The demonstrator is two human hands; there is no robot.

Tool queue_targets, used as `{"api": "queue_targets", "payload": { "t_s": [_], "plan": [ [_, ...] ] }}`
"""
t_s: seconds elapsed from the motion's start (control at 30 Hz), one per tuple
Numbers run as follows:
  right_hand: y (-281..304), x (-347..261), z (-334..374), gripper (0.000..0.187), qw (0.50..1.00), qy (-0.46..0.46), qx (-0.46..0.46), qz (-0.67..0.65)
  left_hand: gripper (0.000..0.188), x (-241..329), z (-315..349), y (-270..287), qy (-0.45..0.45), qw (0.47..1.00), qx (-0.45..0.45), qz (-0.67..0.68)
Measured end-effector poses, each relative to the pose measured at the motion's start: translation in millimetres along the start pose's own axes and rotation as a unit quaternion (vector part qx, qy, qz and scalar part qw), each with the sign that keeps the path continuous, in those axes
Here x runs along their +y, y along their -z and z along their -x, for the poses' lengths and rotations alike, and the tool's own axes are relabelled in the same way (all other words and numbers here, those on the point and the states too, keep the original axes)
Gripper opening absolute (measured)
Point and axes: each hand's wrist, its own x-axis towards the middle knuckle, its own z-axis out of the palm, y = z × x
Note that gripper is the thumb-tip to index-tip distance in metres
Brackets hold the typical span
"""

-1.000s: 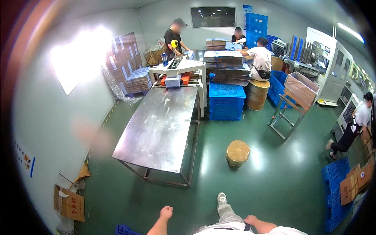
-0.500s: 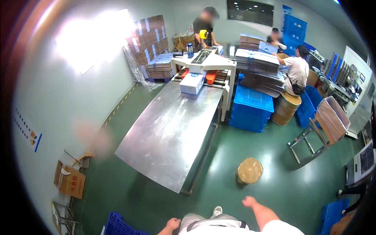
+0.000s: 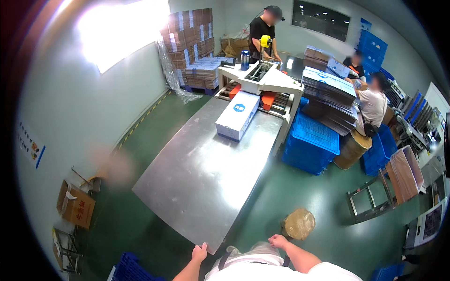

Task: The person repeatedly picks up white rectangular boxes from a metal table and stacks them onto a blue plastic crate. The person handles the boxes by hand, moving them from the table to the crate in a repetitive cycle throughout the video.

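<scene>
Head view:

1. Left hand: bottom of frame, left of centre; thumb uppermost, at the edge of the table by its lowest corner. Whether the fingers were clamped on that edge could not be told.
2. Right hand: bottom of frame, right of centre; well apart from the left hand, fingers curled, nothing seen in it. How tightly it was closed could not be told.
3. Metal table: bare steel top, centre of frame; long axis slanted from upper centre down to lower left.
4. White box: oblong, blue print on its upward face; lay on the table's upper end, just above centre of frame. Long axis slanted like the table's, one end toward the machine, the other pointing down and left.
5. Machine: white frame, orange parts beside the box's upper end; upper centre.
6. Round stool: brown-wrapped, lower right, near the right hand.
7. Blue crates: right of the machine.
8. Flat cartons: stacked, upper right.
9. Person in black: stood behind the machine, top centre.
</scene>
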Motion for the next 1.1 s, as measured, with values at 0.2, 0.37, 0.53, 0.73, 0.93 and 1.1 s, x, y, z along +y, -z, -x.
{"api": "queue_targets", "payload": {
  "t_s": [0.2,0.37,0.53,0.73,0.93,1.1],
  "plan": [
    [39.1,-97.4,-46.3,0.022,0.997,0.063,0.037,0.025,0.074,4.7,-11.0,9.3,0.038,0.998,-0.019,-0.037],
    [81.6,-241.2,-149.0,0.036,0.956,0.234,0.099,0.148,0.064,-2.3,-19.6,0.2,0.091,0.991,0.072,0.059],
    [121.1,-439.2,-262.8,0.051,0.834,0.482,0.186,0.194,0.056,66.8,0.3,-32.9,0.247,0.906,0.313,0.139],
    [143.1,-599.2,-339.1,0.083,0.765,0.47,0.184,0.399,0.059,161.8,29.5,-78.0,0.208,0.925,0.287,0.138],
    [126.8,-581.5,-345.0,0.094,0.731,0.515,0.161,0.418,0.06,189.8,57.4,-105.5,0.25,0.925,0.232,0.168],
    [127.2,-539.7,-331.9,0.094,0.719,0.554,0.151,0.391,0.06,177.6,59.2,-101.4,0.269,0.925,0.191,0.189]
  ]
}}
